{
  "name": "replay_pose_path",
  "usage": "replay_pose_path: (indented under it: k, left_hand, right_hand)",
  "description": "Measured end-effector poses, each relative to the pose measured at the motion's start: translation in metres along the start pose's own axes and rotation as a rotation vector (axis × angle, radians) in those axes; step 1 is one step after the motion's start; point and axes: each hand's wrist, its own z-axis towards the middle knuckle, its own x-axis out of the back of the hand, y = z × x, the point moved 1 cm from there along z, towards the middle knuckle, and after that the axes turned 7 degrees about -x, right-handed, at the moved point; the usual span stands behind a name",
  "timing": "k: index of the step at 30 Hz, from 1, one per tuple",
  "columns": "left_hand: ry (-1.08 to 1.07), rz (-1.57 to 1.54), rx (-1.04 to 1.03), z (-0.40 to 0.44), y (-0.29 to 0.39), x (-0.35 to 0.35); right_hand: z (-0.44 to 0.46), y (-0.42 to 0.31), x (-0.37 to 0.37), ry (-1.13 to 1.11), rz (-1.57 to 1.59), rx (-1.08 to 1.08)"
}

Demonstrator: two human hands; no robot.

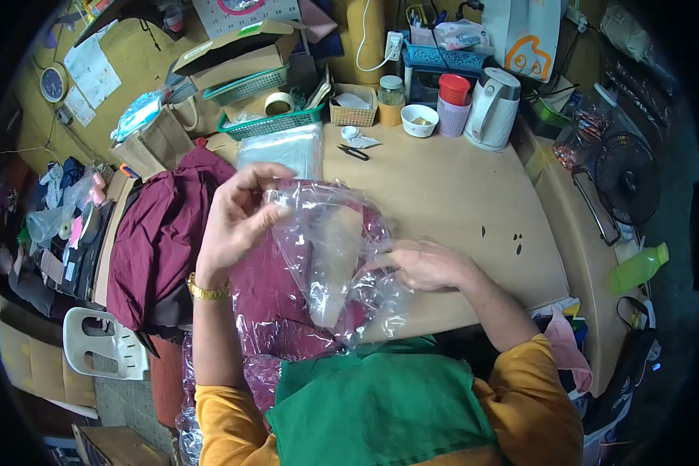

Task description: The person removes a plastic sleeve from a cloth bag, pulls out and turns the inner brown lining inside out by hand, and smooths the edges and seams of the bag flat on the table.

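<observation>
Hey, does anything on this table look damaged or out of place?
Yes: a few small dark spots on the tan tabletop, off to the right of the right hand. They look odd because the surface around them is plain. I can't tell whether they're holes or stains.

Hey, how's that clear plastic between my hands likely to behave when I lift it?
The clear plastic is probably floppy, since it wrinkles and bunches near your right hand. It looks thin, so likely light. Its glossy shine suggests it might feel slippery.
</observation>
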Motion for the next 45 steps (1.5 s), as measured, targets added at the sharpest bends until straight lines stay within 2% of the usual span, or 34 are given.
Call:
replay_pose_path:
  k: [1,2,3,4,5,6,7,8,9,10,11,12,14,16,18,19,21,23,25,27,29,30,31,32,33,34,35,36,38,39,40,42,43,45]
  left_hand:
    - [-0.135,0.212,-0.074,0.003,0.006,0.0]
    - [-0.27,0.423,-0.146,0.004,0.008,0.0]
    - [-0.362,0.529,-0.106,0.004,0.007,0.008]
    - [-0.358,0.532,-0.106,0.005,0.004,0.013]
    - [-0.323,0.517,-0.128,0.006,0.002,0.018]
    - [-0.289,0.504,-0.15,0.007,0.001,0.023]
    - [-0.239,0.356,-0.061,0.007,0.006,0.031]
    - [-0.224,0.331,-0.076,0.007,0.008,0.043]
    - [-0.21,0.181,-0.019,0.004,0.01,0.057]
    - [-0.192,0.03,0.035,0.0,0.009,0.07]
    - [-0.165,-0.082,-0.014,-0.005,0.002,0.079]
    - [-0.191,-0.175,-0.046,-0.008,0.002,0.083]
    - [-0.211,-0.113,0.012,-0.017,-0.005,0.083]
    - [-0.281,-0.017,0.032,-0.016,-0.001,0.054]
    - [-0.325,-0.057,-0.029,-0.011,-0.004,0.022]
    - [-0.31,-0.18,0.046,-0.011,-0.005,0.015]
    - [-0.233,-0.2,0.008,-0.012,-0.012,0.031]
    - [-0.138,-0.152,-0.056,-0.014,-0.004,0.053]
    - [-0.162,0.149,0.042,-0.021,0.013,0.083]
    - [-0.175,0.498,0.168,-0.033,0.021,0.098]
    - [-0.286,0.699,0.247,-0.042,0.013,0.11]
    - [-0.32,0.754,0.307,-0.047,0.005,0.114]
    - [-0.35,0.909,0.283,-0.049,0.006,0.109]
    - [-0.345,0.908,0.286,-0.05,0.001,0.111]
    - [-0.362,0.933,0.165,-0.051,-0.007,0.113]
    - [-0.376,0.956,0.044,-0.051,-0.011,0.116]
    - [-0.253,0.833,0.228,-0.051,-0.013,0.123]
    - [-0.146,0.702,0.27,-0.05,-0.009,0.126]
    - [0.028,0.429,0.17,-0.045,-0.01,0.142]
    - [-0.029,0.368,0.061,-0.04,-0.009,0.155]
    - [-0.009,0.237,0.059,-0.035,-0.001,0.148]
    - [-0.071,0.061,-0.127,-0.023,0.006,0.125]
    - [-0.092,-0.081,-0.113,-0.022,0.007,0.116]
    - [-0.117,-0.279,-0.061,-0.027,0.011,0.104]
  right_hand:
    - [0.002,0.0,0.002,-0.049,0.196,-0.014]
    - [0.003,-0.005,0.001,-0.05,0.195,-0.012]
    - [0.003,-0.016,0.0,0.069,0.349,0.22]
    - [0.003,-0.029,0.003,0.188,0.502,0.453]
    - [0.0,-0.045,0.009,0.055,0.465,0.394]
    - [0.0,-0.046,0.009,0.052,0.465,0.399]
    - [0.0,-0.045,0.005,-0.057,0.087,0.24]
    - [-0.001,-0.042,0.003,-0.159,-0.29,0.076]
    - [0.0,-0.008,-0.014,-0.02,-0.353,0.161]
    - [-0.002,0.006,-0.001,0.024,-0.345,0.033]
    - [0.0,0.016,0.012,0.067,-0.336,-0.095]
    - [-0.001,0.019,0.016,0.067,-0.337,-0.095]
    - [-0.002,0.02,0.031,0.621,0.068,-0.014]
    - [0.012,-0.015,0.02,0.534,0.93,0.339]
    - [0.027,-0.071,0.01,0.284,1.234,0.421]
    - [0.038,-0.084,-0.011,0.225,1.07,0.433]
    - [0.047,-0.079,-0.035,0.169,0.909,0.443]
    - [0.037,-0.053,-0.043,-0.386,-0.073,0.133]
    - [0.03,-0.025,-0.028,-0.26,-0.395,0.008]
    - [0.007,0.022,-0.01,0.302,-0.279,0.147]
    - [-0.009,0.029,0.024,0.47,-0.271,0.043]
    - [-0.014,0.033,0.034,0.467,-0.269,0.04]
    - [-0.017,0.037,0.043,0.319,0.017,-0.006]
    - [-0.019,0.038,0.049,0.166,0.299,-0.051]
    - [-0.024,0.036,0.05,-0.044,0.69,-0.074]
    - [-0.024,0.034,0.046,-0.051,0.686,-0.072]
    - [-0.025,0.029,0.038,-0.16,0.951,0.06]
    - [-0.025,0.024,0.034,-0.27,1.213,0.195]
    - [-0.014,0.006,0.027,-0.382,0.604,0.294]
    - [-0.017,-0.009,0.016,-0.26,0.212,0.178]
    - [-0.025,-0.019,0.004,-0.041,-0.128,0.172]
    - [-0.024,-0.037,0.006,-0.014,-0.422,0.119]
    - [-0.026,-0.04,0.012,-0.013,-0.423,0.121]
    - [-0.031,-0.04,0.036,0.278,-0.223,0.232]
